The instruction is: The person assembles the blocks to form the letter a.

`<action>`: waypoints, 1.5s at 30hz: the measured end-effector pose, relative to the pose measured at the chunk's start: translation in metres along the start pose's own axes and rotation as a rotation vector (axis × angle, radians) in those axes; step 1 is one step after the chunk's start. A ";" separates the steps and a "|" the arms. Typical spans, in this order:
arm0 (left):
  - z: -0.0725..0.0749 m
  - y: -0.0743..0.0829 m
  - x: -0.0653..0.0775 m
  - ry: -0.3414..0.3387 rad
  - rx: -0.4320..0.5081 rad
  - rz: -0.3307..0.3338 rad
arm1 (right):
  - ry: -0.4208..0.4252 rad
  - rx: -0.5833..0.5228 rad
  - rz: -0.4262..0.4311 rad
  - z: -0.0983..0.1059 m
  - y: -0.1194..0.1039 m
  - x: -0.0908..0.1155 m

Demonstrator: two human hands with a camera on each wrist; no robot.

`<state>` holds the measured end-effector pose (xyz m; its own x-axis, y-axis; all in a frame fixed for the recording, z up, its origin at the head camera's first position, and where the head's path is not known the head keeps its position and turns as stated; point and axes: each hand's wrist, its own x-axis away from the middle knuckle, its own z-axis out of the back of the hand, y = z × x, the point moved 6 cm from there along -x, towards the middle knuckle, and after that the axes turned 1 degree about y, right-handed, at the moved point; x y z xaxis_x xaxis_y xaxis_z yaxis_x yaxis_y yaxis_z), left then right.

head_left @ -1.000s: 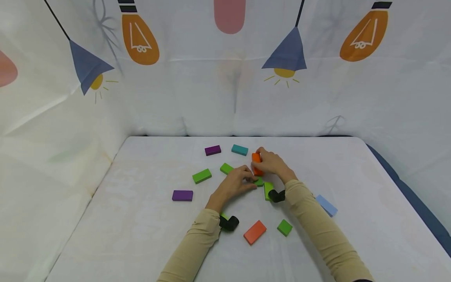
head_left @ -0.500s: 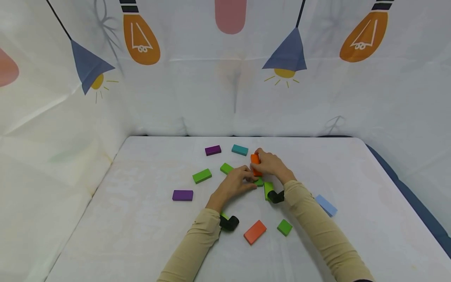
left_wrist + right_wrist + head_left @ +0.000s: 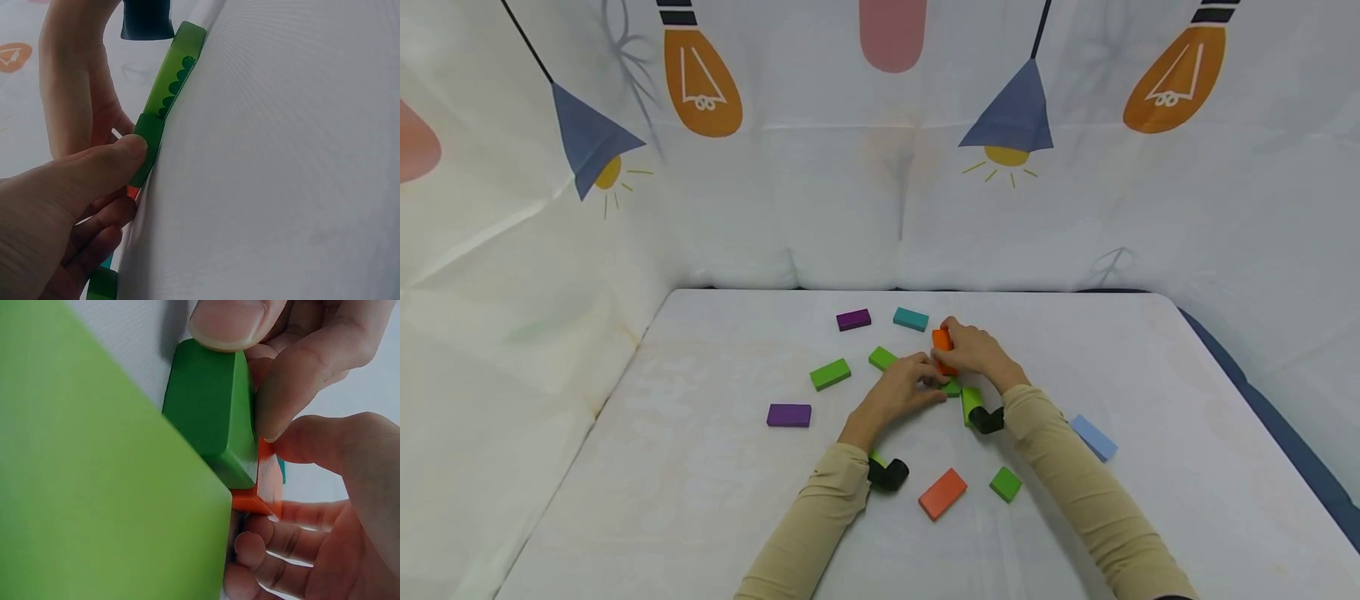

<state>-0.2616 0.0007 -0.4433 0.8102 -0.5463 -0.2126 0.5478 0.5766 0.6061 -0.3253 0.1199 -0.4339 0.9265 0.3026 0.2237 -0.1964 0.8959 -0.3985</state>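
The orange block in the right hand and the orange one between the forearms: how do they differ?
The held orange block is in the grip of the right hand; the loose orange block lies untouched. The held one is farther from the head camera than the loose one. The loose one slants in its view; the held one hardly. Both are orange.

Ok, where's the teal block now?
In the head view, the teal block lies near the table's far edge, right of the dark purple block and left of the orange block the right hand holds.
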 end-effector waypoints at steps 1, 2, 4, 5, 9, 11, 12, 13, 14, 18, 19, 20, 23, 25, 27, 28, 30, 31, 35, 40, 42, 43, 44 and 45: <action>0.000 0.000 0.000 -0.002 0.002 0.003 | 0.001 0.003 -0.001 0.000 0.000 0.000; 0.000 0.000 -0.001 -0.003 0.005 0.006 | 0.001 0.006 -0.001 0.000 0.000 0.000; 0.000 0.000 -0.001 -0.006 0.008 0.011 | 0.003 0.007 0.002 0.000 0.000 0.000; 0.000 0.000 -0.001 -0.007 0.009 0.012 | 0.003 0.007 0.004 0.000 -0.001 0.000; 0.001 0.001 -0.002 -0.006 0.012 0.016 | 0.002 0.009 0.011 0.000 -0.001 0.001; 0.001 0.001 -0.002 -0.003 0.008 0.015 | 0.002 0.013 0.010 0.000 -0.001 0.001; 0.001 0.001 -0.002 -0.001 0.006 0.013 | 0.002 0.014 0.010 0.000 -0.001 0.001; 0.001 0.001 -0.002 0.001 0.004 0.012 | 0.003 0.015 0.009 0.000 -0.001 0.001; 0.000 0.001 -0.002 0.001 0.002 0.011 | 0.003 0.016 0.008 0.000 -0.001 0.001; -0.001 0.000 -0.003 0.001 -0.003 0.017 | 0.001 0.009 0.007 0.001 -0.002 0.002; -0.001 0.000 -0.003 -0.001 0.000 0.020 | -0.002 0.004 0.008 0.001 -0.002 0.002; -0.001 0.000 -0.003 -0.002 0.001 0.023 | -0.004 -0.002 0.007 0.001 -0.002 0.002; -0.002 -0.001 -0.003 -0.004 0.000 0.023 | -0.014 -0.024 0.001 0.001 -0.001 0.003; -0.002 -0.001 -0.004 -0.006 0.001 0.023 | -0.020 -0.035 0.000 0.001 -0.001 0.003; -0.002 -0.001 -0.005 -0.007 -0.004 0.020 | -0.023 -0.045 0.000 0.002 -0.001 0.004; -0.002 -0.001 -0.005 -0.007 -0.003 0.019 | -0.025 -0.050 0.004 0.002 -0.001 0.005; -0.002 -0.001 -0.005 -0.009 -0.003 0.020 | -0.022 -0.069 0.009 0.003 -0.001 0.006; -0.001 0.000 -0.005 -0.007 -0.003 0.017 | -0.022 -0.080 0.010 0.004 0.000 0.007; -0.001 -0.001 -0.004 -0.014 -0.005 0.029 | -0.028 -0.129 0.014 0.003 0.006 0.013; -0.003 -0.002 -0.003 -0.021 -0.006 0.034 | -0.015 -0.188 0.054 0.002 0.012 0.022; -0.003 -0.002 -0.003 -0.020 -0.006 0.030 | -0.002 -0.218 0.092 0.003 0.013 0.027; -0.003 -0.001 -0.004 -0.021 -0.008 0.030 | 0.003 -0.233 0.112 0.004 0.013 0.030; -0.003 -0.001 -0.004 -0.024 -0.010 0.029 | 0.004 -0.244 0.137 0.004 0.013 0.033; -0.003 0.000 -0.004 -0.026 -0.013 0.030 | 0.005 -0.251 0.162 0.004 0.013 0.036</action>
<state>-0.2646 0.0045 -0.4444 0.8206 -0.5443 -0.1744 0.5264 0.6008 0.6017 -0.2962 0.1435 -0.4273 0.8911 0.4331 0.1354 -0.2570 0.7277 -0.6360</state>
